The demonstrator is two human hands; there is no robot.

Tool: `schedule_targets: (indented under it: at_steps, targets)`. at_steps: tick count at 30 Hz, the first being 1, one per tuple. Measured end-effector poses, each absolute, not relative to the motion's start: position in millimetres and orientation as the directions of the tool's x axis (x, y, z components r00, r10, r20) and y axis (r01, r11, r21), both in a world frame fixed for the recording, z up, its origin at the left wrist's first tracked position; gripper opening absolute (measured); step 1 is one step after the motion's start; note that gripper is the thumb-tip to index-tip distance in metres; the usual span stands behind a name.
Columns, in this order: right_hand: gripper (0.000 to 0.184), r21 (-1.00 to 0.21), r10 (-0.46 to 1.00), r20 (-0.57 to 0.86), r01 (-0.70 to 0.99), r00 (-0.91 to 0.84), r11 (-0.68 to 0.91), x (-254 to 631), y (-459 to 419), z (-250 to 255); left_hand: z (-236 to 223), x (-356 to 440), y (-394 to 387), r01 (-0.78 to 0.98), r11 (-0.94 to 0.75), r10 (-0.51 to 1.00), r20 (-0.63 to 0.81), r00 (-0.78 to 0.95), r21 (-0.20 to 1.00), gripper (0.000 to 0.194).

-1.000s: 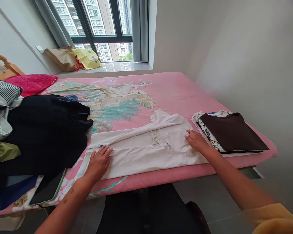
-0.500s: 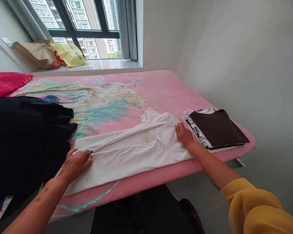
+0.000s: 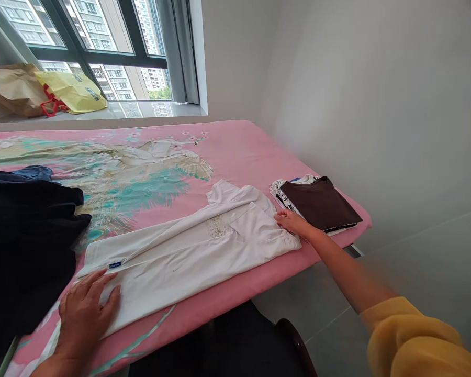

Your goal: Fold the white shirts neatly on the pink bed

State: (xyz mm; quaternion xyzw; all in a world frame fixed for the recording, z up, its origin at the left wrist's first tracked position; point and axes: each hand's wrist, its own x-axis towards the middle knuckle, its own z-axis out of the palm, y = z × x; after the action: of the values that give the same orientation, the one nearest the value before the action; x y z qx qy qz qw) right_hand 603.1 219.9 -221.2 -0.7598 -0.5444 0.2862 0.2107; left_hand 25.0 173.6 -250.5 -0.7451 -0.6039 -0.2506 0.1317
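A white T-shirt [image 3: 172,256], folded lengthwise into a long strip, lies across the front of the bed. Small dark print shows near its middle, and a small dark blue label [image 3: 115,265] sits near its left end. My left hand [image 3: 88,306] rests at that end, fingers spread on the cloth just below the label. At the opposite end, my right hand [image 3: 292,222] has its fingers closed on the shirt's edge; the fingertips are partly hidden. Beside my right hand lies a stack of folded shirts [image 3: 322,203] with a dark brown one on top.
A heap of dark clothes [image 3: 27,251] covers the left of the bed. The pink patterned sheet [image 3: 239,146] reaches toward the window. Paper bags, one brown [image 3: 18,89] and one yellow [image 3: 73,91], stand on the sill. A dark chair [image 3: 235,340] is at the front edge.
My left hand has let go of the shirt near the label and moved down and left, fingers now spread. My right hand stays at the other end. The view has turned right.
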Motion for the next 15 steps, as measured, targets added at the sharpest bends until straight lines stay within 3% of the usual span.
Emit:
schedule_targets:
  at_steps: [3, 8, 12, 15]
  targets:
    - [0.036, -0.626, 0.93, -0.222, 0.689, 0.293, -0.366, 619.9, 182.2, -218.8, -245.3, 65.3, 175.7, 0.869, -0.457, 0.768, 0.576, 0.279, 0.188, 0.026]
    - [0.032, -0.634, 0.918, -0.317, 0.667, 0.237, -0.391, 628.9, 139.3, -215.3, -222.7, 193.3, 180.2, 0.646, -0.721, 0.668, 0.5, 0.551, 0.25, 0.03]
    - [0.038, -0.775, 0.877, -0.479, 0.452, 0.036, -0.442, 632.2, 127.4, -213.6, -213.1, 292.3, 190.2, 0.498, -0.822, 0.569, 0.341, 0.749, 0.277, 0.037]
    - [0.047, -0.854, 0.845, -0.501, 0.264, -0.187, -0.448, 636.0, 123.7, -215.9, -212.5, 343.5, 204.0, 0.453, -0.837, 0.526, 0.224, 0.82, 0.307, 0.042]
